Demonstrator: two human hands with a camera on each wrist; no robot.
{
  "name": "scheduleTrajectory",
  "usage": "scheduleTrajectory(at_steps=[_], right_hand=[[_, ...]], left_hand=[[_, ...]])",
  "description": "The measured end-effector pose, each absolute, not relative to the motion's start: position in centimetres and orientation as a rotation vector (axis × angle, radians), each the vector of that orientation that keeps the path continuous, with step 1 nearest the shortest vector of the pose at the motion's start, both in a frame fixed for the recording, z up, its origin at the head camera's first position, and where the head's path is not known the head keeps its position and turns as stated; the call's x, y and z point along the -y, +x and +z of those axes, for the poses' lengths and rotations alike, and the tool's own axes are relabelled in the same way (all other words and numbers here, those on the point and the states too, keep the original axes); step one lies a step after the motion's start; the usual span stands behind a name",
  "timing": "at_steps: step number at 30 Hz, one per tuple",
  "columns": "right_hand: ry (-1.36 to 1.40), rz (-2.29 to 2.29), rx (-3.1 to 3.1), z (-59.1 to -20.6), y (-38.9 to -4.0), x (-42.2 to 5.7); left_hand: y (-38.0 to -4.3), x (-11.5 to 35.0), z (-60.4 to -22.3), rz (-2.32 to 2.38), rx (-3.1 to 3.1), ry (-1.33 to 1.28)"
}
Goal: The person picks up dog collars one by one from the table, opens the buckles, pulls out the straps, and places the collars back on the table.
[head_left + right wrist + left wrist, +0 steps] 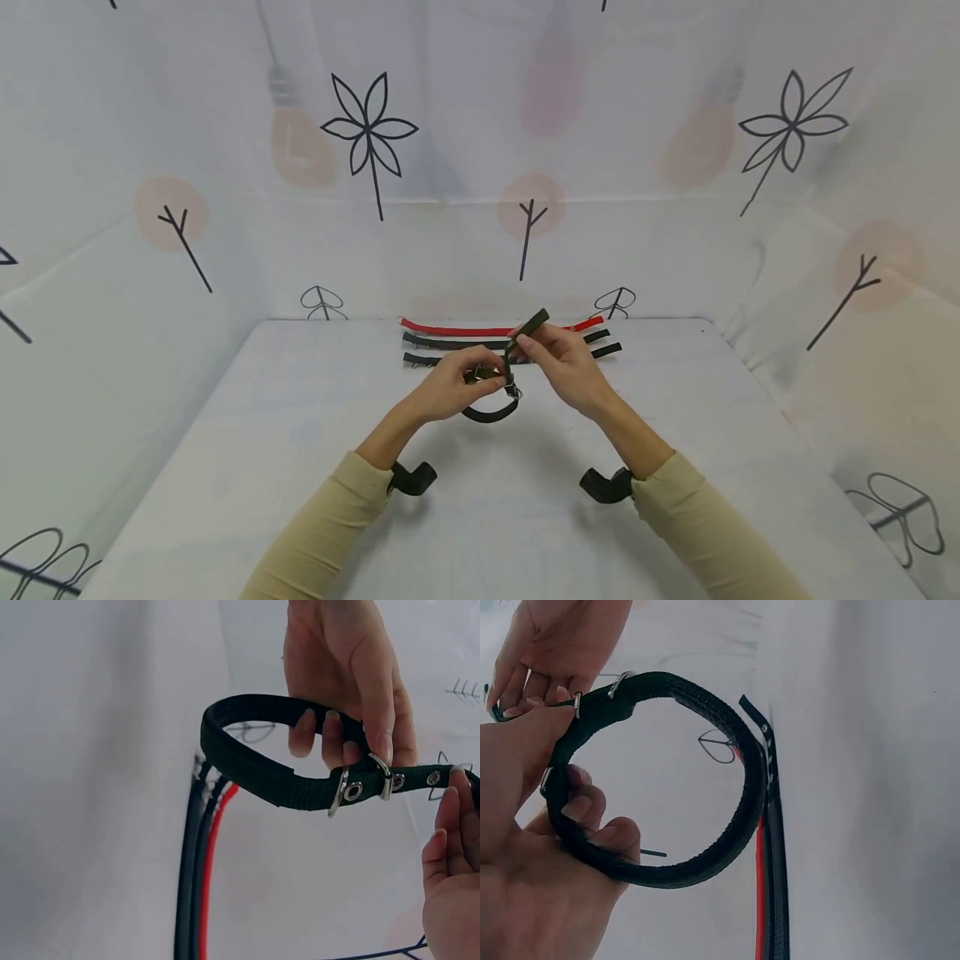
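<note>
Both hands hold a dark green collar [247,761], bent into a round loop above the table. My left hand [450,387] grips it beside the metal buckle [384,776], fingers curled round the band with the thumb on top. The strap end, with metal eyelets [433,778], passes through the buckle, and my right hand [566,367] pinches it between thumb and fingertips. In the head view that end points up and to the right past the right fingers. A silver ring [339,792] sits on the band next to the buckle.
Behind the hands, a red collar [457,332] and two dark collars [457,343] [417,360] lie in parallel rows near the white table's [300,467] back edge. Patterned cloth [465,167] hangs behind and at both sides. Black wrist cameras [414,479] [606,486] stick out inward from the sleeves.
</note>
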State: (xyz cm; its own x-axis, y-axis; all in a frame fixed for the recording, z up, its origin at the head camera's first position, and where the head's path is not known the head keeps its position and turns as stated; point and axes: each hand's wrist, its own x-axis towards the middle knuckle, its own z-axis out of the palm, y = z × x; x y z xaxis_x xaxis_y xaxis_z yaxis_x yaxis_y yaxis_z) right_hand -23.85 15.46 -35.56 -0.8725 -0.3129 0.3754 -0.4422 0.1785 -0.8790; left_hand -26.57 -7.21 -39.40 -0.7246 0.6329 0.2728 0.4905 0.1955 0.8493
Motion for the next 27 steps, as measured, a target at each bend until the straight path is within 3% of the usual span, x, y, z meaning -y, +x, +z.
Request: scheduleTrajectory(at_steps=[14, 27], right_hand=[[0.814, 1.495, 2.523, -35.31, -24.41, -15.72], [0.682, 1.723, 2.375, -35.0, -24.58, -15.97]], left_hand=[[-26.45, 7.35, -39.86, 1.617, -2.287, 1.097], [-26.56, 6.9, -40.16, 1.978, -2.277, 0.838]])
